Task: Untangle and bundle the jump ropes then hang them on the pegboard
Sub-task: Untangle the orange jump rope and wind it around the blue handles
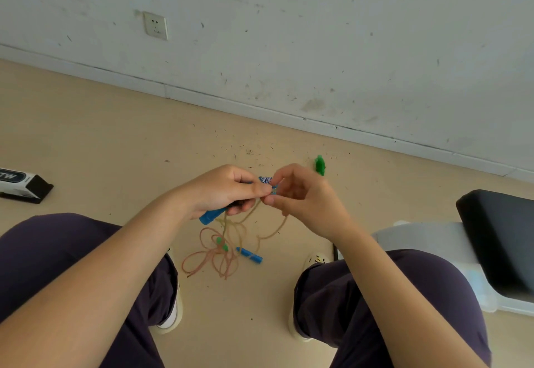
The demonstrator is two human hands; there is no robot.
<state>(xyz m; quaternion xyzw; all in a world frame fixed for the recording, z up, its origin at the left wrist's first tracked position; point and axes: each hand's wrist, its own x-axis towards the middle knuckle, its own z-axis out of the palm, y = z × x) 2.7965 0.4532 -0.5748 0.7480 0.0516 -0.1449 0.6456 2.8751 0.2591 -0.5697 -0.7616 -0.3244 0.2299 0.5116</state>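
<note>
Head view looks down at both hands meeting above the floor (121,142). Left hand (222,191) is closed around a blue handle (210,216), whose end sticks out below the palm. Right hand (300,194) pinches a small blue-and-white striped bit (266,180) at the left thumb tip. Tan rope (245,217) hangs from the pinch to a loose tangle (213,255) on the floor below, beside a second blue handle (250,255). A green piece (320,164) lies just beyond the right hand.
</note>
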